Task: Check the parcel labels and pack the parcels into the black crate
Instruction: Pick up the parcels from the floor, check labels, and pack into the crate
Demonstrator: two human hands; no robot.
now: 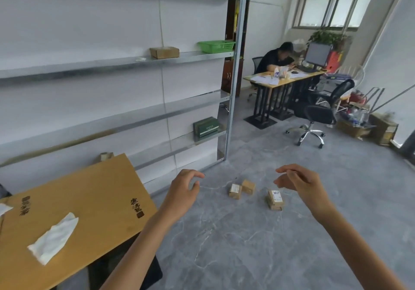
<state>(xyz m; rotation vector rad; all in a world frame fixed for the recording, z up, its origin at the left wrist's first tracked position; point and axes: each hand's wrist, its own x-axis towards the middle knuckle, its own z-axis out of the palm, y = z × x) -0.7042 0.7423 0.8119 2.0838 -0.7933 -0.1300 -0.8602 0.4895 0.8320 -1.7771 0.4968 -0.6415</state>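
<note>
Three small cardboard parcels lie on the grey floor, and the stacked parcel (274, 199) with the white label on top serves as landmark; the labelled parcel (235, 191) lies near it on the shelving side, label up, and the plain parcel (248, 186) touches that one, just beyond it; whether the stacked one is truly two boxes I cannot tell for sure. The left hand (185, 188) hovers well to the shelving side of the landmark, its fingers (197, 174) loosely curled and holding nothing; the right hand (298, 183) hangs just beside and above the landmark, fingers half spread, also empty. No black crate shows plainly; a dark shape under the wooden tabletop (85, 204), far from the landmark, may be it.

These boxes look light, stiff and dry, with matte card that should not slip; the likeliest hold is across two opposite side faces, thumb on one and fingers on the other, leaving the label face bare for reading; taped edges may be slicker.
</note>
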